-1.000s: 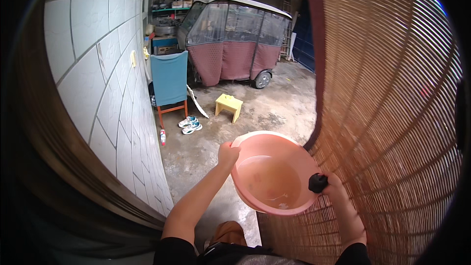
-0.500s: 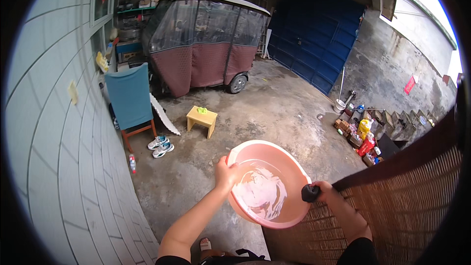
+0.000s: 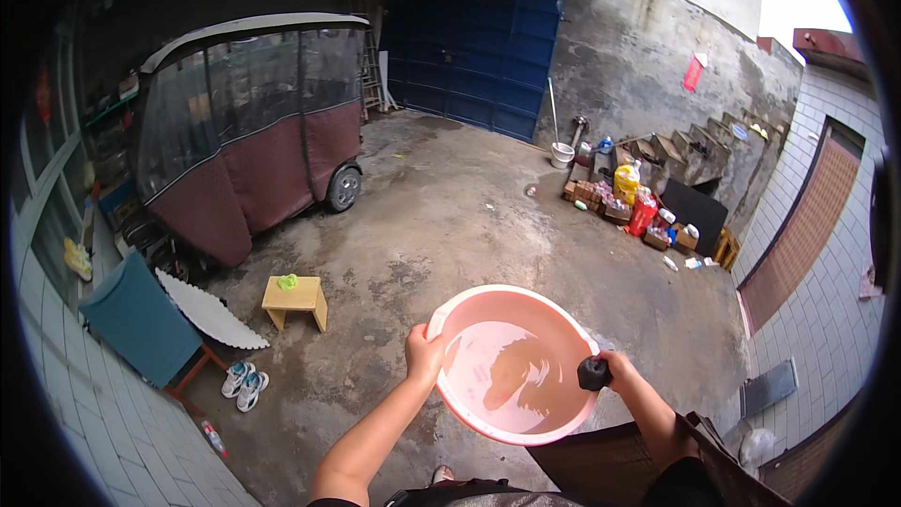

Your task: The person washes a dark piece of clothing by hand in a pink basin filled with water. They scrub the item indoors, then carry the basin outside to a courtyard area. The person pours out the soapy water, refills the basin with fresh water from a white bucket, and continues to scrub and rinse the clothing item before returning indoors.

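Observation:
A pink plastic basin (image 3: 455, 413) with water in it is held out in front of me, over the concrete floor. My left hand (image 3: 427, 354) is closed on its left rim. On the opposite side, my right hand (image 3: 617, 371) is closed at the right rim. A black rounded bundle (image 3: 593, 373) is pressed between that hand and the rim; what it is I cannot make out. Fingers on the outer side of the basin are partly hidden. Beside my right forearm hangs a dark brown curtain edge (image 3: 601, 460).
Left of the basin stands a small wooden stool (image 3: 293, 297) with a green cloth. Sneakers (image 3: 246, 385) and a blue-covered chair (image 3: 141, 314) are by the left wall. A covered three-wheeler (image 3: 263, 150) is parked beyond. Bottles and boxes (image 3: 638, 207) crowd the steps at right.
My view has swung right and I have moved forward, past the woven curtain. A tiled wall with a doorway has come into view. Both hands keep hold of the basin; its water sloshes.

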`<action>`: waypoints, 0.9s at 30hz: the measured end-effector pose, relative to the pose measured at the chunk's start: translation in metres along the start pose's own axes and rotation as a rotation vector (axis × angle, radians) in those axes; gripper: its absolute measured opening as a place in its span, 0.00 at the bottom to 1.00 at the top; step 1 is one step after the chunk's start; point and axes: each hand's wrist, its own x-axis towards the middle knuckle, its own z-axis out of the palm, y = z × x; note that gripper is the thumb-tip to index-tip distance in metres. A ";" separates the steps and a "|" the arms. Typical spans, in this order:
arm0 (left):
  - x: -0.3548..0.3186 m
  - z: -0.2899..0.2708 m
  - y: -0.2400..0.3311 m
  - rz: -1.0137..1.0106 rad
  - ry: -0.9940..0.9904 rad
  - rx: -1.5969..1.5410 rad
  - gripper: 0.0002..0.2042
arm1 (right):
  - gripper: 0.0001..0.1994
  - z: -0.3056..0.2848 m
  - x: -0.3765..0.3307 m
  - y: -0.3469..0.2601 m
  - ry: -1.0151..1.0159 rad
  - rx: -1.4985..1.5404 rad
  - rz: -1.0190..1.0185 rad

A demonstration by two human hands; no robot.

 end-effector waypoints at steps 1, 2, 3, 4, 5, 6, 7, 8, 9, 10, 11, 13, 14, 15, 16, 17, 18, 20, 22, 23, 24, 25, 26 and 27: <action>0.016 0.016 -0.005 -0.004 -0.017 0.030 0.13 | 0.04 -0.004 0.007 -0.006 0.036 0.012 -0.021; 0.032 0.034 -0.008 -0.008 -0.033 0.060 0.13 | 0.04 -0.009 0.013 -0.011 0.073 0.022 -0.042; 0.045 0.052 -0.017 -0.023 -0.049 0.085 0.13 | 0.04 -0.016 0.020 -0.016 0.116 0.022 -0.056; 0.063 0.070 -0.023 -0.012 -0.076 0.072 0.13 | 0.04 -0.025 0.035 -0.016 0.126 0.028 -0.109; 0.076 0.087 -0.029 -0.036 -0.117 0.079 0.13 | 0.04 -0.034 0.049 -0.013 0.161 0.070 -0.136; 0.086 0.106 -0.021 -0.059 -0.153 0.080 0.14 | 0.04 -0.038 0.061 -0.017 0.194 0.106 -0.170; 0.097 0.124 -0.018 -0.081 -0.187 0.080 0.14 | 0.04 -0.040 0.072 -0.022 0.222 0.140 -0.193; 0.116 0.142 -0.037 -0.075 -0.230 0.054 0.15 | 0.04 -0.042 0.079 -0.027 0.251 0.173 -0.211; 0.130 0.159 -0.036 -0.078 -0.276 0.094 0.15 | 0.04 -0.040 0.083 -0.036 0.304 0.239 -0.230; 0.142 0.174 -0.034 -0.083 -0.321 0.141 0.15 | 0.04 -0.036 0.088 -0.042 0.356 0.308 -0.245; 0.158 0.189 -0.034 -0.086 -0.365 0.187 0.15 | 0.04 -0.031 0.101 -0.046 0.407 0.376 -0.260; 0.193 0.215 -0.039 -0.166 -0.465 0.211 0.17 | 0.03 -0.038 0.135 -0.053 0.484 0.337 -0.240; 0.211 0.228 -0.050 -0.142 -0.511 0.248 0.17 | 0.07 -0.042 0.153 -0.053 0.482 0.352 -0.269; 0.232 0.242 -0.061 -0.108 -0.557 0.280 0.17 | 0.11 -0.045 0.176 -0.053 0.467 0.345 -0.339; 0.248 0.256 -0.060 -0.080 -0.608 0.329 0.17 | 0.14 -0.040 0.185 -0.062 0.534 0.341 -0.319; 0.263 0.268 -0.057 -0.050 -0.658 0.377 0.17 | 0.18 -0.034 0.201 -0.071 0.597 0.338 -0.303; 0.277 0.282 -0.038 -0.087 -0.755 0.447 0.19 | 0.22 -0.031 0.215 -0.084 0.662 0.332 -0.290; 0.315 0.311 -0.043 -0.088 -0.786 0.465 0.18 | 0.23 -0.022 0.241 -0.108 0.680 0.338 -0.293; 0.352 0.329 -0.048 -0.090 -0.831 0.493 0.17 | 0.23 -0.003 0.269 -0.126 0.743 0.372 -0.263; 0.373 0.340 -0.051 -0.091 -0.858 0.504 0.17 | 0.23 0.004 0.284 -0.132 0.771 0.385 -0.240; 0.398 0.355 -0.054 -0.084 -0.886 0.510 0.16 | 0.23 0.005 0.307 -0.140 0.792 0.399 -0.213; 0.421 0.370 -0.057 -0.076 -0.911 0.517 0.16 | 0.23 0.007 0.330 -0.151 0.798 0.364 -0.188; 0.443 0.383 -0.058 -0.055 -0.910 0.525 0.16 | 0.23 0.011 0.352 -0.161 0.803 0.330 -0.162; 0.464 0.392 -0.063 -0.039 -0.905 0.534 0.16 | 0.23 0.022 0.368 -0.175 0.792 0.243 -0.133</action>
